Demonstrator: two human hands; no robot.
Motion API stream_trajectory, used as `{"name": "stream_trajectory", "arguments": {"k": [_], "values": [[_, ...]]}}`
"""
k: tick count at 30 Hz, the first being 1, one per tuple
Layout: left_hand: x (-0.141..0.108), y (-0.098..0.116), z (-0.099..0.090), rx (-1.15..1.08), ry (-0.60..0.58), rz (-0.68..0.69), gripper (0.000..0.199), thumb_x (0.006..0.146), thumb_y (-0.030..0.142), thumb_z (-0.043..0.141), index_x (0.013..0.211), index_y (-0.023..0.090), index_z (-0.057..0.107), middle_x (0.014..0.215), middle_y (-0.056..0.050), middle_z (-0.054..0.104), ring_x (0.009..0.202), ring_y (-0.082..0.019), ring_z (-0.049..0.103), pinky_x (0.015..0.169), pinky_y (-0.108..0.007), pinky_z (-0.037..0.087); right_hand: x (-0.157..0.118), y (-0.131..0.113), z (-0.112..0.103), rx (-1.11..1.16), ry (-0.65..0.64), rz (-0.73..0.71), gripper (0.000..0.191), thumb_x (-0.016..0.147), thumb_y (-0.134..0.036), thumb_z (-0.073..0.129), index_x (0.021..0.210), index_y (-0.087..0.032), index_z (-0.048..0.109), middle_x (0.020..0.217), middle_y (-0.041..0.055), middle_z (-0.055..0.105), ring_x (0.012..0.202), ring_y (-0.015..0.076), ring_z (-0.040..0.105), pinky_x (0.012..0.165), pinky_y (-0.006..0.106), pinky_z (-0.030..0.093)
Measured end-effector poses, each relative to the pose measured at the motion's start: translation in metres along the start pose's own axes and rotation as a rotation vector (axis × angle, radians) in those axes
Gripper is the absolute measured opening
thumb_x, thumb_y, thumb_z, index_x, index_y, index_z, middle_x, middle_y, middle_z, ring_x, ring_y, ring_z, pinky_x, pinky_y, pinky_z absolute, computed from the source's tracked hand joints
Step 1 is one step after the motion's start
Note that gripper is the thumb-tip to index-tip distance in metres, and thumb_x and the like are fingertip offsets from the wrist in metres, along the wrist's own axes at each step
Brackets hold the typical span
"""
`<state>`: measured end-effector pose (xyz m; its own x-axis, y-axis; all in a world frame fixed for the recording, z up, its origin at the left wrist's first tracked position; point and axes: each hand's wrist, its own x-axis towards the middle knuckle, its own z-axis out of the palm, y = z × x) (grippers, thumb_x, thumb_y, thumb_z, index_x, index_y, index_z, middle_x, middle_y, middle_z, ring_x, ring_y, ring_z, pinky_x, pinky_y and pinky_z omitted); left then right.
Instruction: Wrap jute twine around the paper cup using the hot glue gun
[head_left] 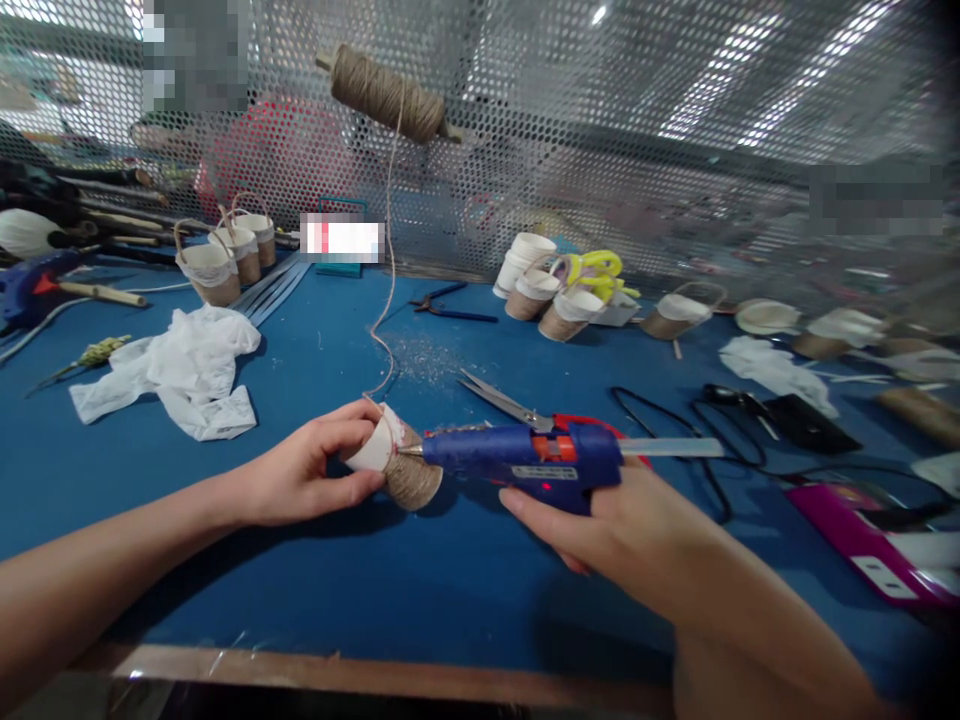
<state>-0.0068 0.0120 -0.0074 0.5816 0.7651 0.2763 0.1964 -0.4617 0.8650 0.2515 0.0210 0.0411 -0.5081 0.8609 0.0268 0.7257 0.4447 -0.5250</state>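
My left hand (322,465) grips the white, bare end of a small paper cup (412,480), tilted on its side, whose other part is wrapped in brown twine. From the cup a loose strand of twine (391,230) runs up to a spool (386,92) on a stick. In my right hand (622,520) is a blue hot glue gun (517,455) with a clear glue stick in its back. Its metal nozzle points left and meets the cup near the edge of the wrapping. Scissors (510,400) with red handles lie partly hidden behind the gun.
Left are white lace fabric (187,365), little handled baskets (210,272) and another glue gun (37,290). Pliers (454,303) and more cups (574,312) lie farther back, before a perforated metal screen (525,150). Black cables (697,440) and a purple power strip (847,540) lie right.
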Motion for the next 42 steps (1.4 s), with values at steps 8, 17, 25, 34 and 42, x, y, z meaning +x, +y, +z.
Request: {"name": "stream_trajectory", "arguments": {"k": [8, 17, 25, 34, 42], "values": [[-0.002, -0.001, 0.001, 0.016, 0.025, 0.000, 0.012, 0.082, 0.014, 0.050, 0.090, 0.011, 0.058, 0.100, -0.011, 0.052, 0.096, -0.018, 0.051, 0.085, -0.029, 0.043, 0.006, -0.016, -0.001, 0.057, -0.089, 0.282, 0.041, 0.076, -0.044, 0.050, 0.042, -0.024, 0.039, 0.034, -0.0035, 0.044, 0.035, 0.0124, 0.045, 0.040, 0.027, 0.038], [0.000, -0.001, 0.002, 0.030, 0.029, 0.008, 0.012, 0.082, 0.014, 0.050, 0.089, 0.011, 0.059, 0.097, -0.010, 0.053, 0.094, -0.018, 0.050, 0.085, -0.028, 0.042, 0.017, -0.019, -0.004, 0.161, -0.162, 0.330, 0.046, 0.077, -0.043, 0.048, 0.037, -0.022, 0.038, 0.035, -0.0027, 0.045, 0.038, 0.0105, 0.045, 0.046, 0.023, 0.042], [-0.001, -0.001, 0.002, 0.037, 0.032, 0.024, 0.013, 0.083, 0.016, 0.049, 0.092, 0.012, 0.059, 0.101, -0.011, 0.053, 0.097, -0.019, 0.051, 0.087, -0.031, 0.042, 0.009, -0.024, -0.004, 0.161, -0.120, 0.298, 0.038, 0.073, -0.039, 0.052, 0.041, -0.023, 0.037, 0.034, -0.0040, 0.043, 0.036, 0.0116, 0.044, 0.040, 0.023, 0.040], [0.000, -0.001, 0.001, 0.013, 0.019, 0.009, 0.016, 0.082, 0.012, 0.050, 0.096, 0.010, 0.058, 0.102, -0.011, 0.053, 0.098, -0.018, 0.050, 0.087, -0.031, 0.041, 0.002, -0.006, 0.002, -0.063, -0.097, -0.071, 0.019, 0.071, -0.027, 0.049, 0.056, -0.025, 0.060, 0.036, -0.0040, 0.044, 0.032, 0.0099, 0.037, 0.035, 0.024, 0.027], [-0.001, -0.001, 0.001, 0.011, 0.014, 0.010, 0.016, 0.083, 0.013, 0.050, 0.096, 0.011, 0.058, 0.103, -0.011, 0.053, 0.099, -0.019, 0.050, 0.086, -0.031, 0.041, 0.002, -0.009, 0.000, -0.018, -0.169, 0.091, 0.027, 0.075, -0.031, 0.051, 0.049, -0.025, 0.054, 0.036, -0.0036, 0.046, 0.033, 0.0112, 0.043, 0.038, 0.025, 0.034]]}}
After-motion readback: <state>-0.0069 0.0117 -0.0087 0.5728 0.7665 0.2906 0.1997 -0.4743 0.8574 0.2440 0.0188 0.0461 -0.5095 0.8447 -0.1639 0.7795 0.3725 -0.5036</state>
